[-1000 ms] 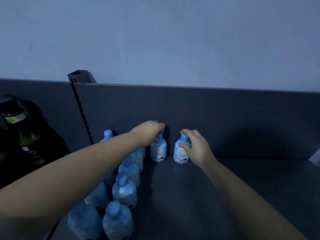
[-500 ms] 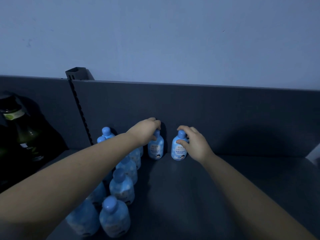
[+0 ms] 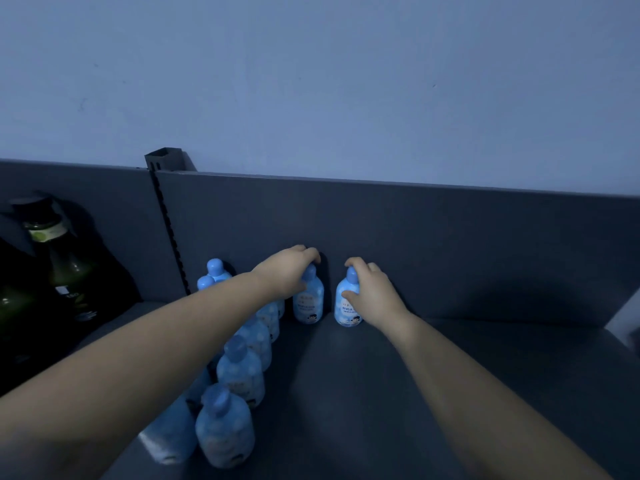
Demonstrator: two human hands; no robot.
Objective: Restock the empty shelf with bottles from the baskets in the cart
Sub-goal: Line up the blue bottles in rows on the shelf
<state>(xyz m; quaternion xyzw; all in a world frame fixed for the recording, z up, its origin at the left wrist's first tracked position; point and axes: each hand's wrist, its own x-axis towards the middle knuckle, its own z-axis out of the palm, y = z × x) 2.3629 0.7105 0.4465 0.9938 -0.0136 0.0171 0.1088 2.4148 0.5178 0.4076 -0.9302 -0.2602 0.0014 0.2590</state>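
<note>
Two rounded blue plastic bottles upright, caps up, at shelf (image 3: pixel 450 375) back panel. Left hand (image 3: pixel 289 273) grips left bottle (image 3: pixel 309 303) at cap; right hand (image 3: pixel 372 292) grips right bottle (image 3: pixel 346 306). Matte dark shelf.

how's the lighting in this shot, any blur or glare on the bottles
Head view: dim, with a blue cast; the dark green bottle at left nearly vanishes into shadow. No glare on the blue bottles; the near one is soft, and the labels on the two at the back under the left hand and right hand are unreadable. Both hands cast shadows on the shelf and its back panel.
</note>
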